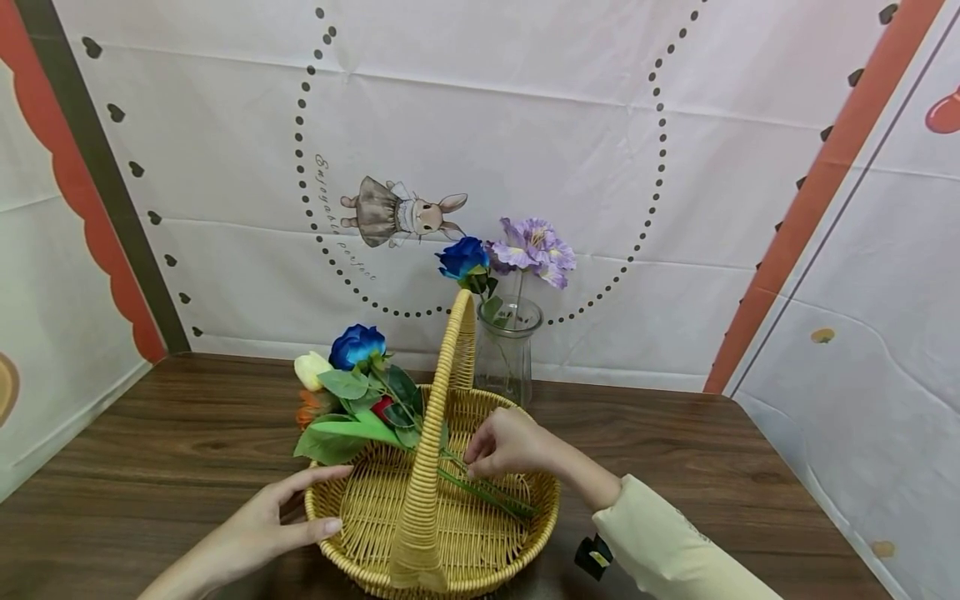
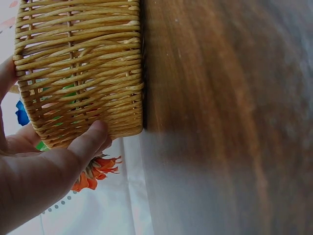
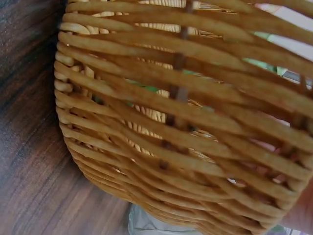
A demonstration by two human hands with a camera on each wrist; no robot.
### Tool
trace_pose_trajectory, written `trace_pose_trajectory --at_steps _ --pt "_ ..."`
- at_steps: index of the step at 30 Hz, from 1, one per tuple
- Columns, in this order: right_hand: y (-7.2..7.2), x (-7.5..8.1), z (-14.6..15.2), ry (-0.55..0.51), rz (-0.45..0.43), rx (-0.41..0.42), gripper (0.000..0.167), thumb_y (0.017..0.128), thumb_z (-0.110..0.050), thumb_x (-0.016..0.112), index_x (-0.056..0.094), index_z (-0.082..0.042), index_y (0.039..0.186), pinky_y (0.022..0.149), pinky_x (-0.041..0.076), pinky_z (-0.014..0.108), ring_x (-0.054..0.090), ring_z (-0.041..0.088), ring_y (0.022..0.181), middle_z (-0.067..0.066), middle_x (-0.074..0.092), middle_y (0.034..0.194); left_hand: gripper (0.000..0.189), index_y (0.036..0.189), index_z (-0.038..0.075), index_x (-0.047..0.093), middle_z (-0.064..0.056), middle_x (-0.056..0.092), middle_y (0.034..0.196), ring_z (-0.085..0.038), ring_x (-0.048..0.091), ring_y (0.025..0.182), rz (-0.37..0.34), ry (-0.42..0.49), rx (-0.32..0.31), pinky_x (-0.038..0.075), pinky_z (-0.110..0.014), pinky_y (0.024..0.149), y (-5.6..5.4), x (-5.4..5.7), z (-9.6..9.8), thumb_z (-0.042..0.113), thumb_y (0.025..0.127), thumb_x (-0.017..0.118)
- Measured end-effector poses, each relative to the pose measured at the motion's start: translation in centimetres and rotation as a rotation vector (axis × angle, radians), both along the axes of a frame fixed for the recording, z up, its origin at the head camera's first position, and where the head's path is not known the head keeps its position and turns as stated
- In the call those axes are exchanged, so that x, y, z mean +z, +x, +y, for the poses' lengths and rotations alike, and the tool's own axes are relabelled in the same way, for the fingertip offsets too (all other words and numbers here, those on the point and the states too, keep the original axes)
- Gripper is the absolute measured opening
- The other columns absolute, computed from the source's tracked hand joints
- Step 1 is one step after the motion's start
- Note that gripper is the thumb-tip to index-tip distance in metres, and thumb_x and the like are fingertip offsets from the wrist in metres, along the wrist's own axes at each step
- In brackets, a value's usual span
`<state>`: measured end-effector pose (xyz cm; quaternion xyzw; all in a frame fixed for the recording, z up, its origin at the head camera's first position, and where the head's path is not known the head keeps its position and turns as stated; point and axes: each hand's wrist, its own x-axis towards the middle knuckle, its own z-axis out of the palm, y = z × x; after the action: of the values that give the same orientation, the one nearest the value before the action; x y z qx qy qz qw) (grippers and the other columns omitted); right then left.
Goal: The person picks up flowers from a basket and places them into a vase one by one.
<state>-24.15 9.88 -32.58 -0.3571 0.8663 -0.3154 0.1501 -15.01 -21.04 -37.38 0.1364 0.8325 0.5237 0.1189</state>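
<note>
Pinching stems (image 1: 487, 492) beside handle (image 1: 431, 467), right hand (image 1: 506, 442); left hand (image 1: 262, 525) spread on basket (image 1: 525, 542).

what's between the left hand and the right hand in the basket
In the head view, the basket's upright woven handle stands between the left hand on the rim and the right hand pinching the green stems.
</note>
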Motion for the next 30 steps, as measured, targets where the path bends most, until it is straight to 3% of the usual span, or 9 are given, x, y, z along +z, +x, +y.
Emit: trace_pose_trajectory --at_steps 5,20,30 --pt "0.02 -0.36 -0.06 -0.013 -0.026 0.019 0.003 0.076 -0.002 0.071 0.071 -0.002 0.079 0.049 0.052 0.033 0.06 0.015 0.051 0.006 0.067 0.068 0.053 0.137 0.012 0.041 -0.021 0.027 0.144 -0.05 0.012 0.129 -0.001 -0.002 -0.001 0.026 -0.069 0.086 -0.06 -0.03 0.01 0.023 0.089 0.059" --pt "0.01 -0.72 0.07 -0.042 -0.011 -0.011 0.004 0.077 0.0 0.069 0.069 -0.001 0.081 0.047 0.05 0.026 0.061 0.018 0.053 0.006 0.067 0.067 0.053 0.136 0.012 0.042 -0.021 0.03 0.143 -0.048 0.016 0.129 0.018 -0.01 0.008 0.028 -0.067 0.087 0.03 -0.03 0.07 0.023 0.088 0.06" --pt "-0.22 -0.67 0.13 -0.024 0.031 -0.04 0.005 0.079 -0.001 0.067 0.07 0.0 0.083 0.047 0.047 0.021 0.06 0.011 0.055 0.005 0.067 0.07 0.053 0.136 0.012 0.042 -0.021 0.031 0.142 -0.048 0.017 0.129 0.024 -0.008 0.012 0.029 -0.066 0.087 0.08 -0.01 0.08 0.023 0.088 0.061"
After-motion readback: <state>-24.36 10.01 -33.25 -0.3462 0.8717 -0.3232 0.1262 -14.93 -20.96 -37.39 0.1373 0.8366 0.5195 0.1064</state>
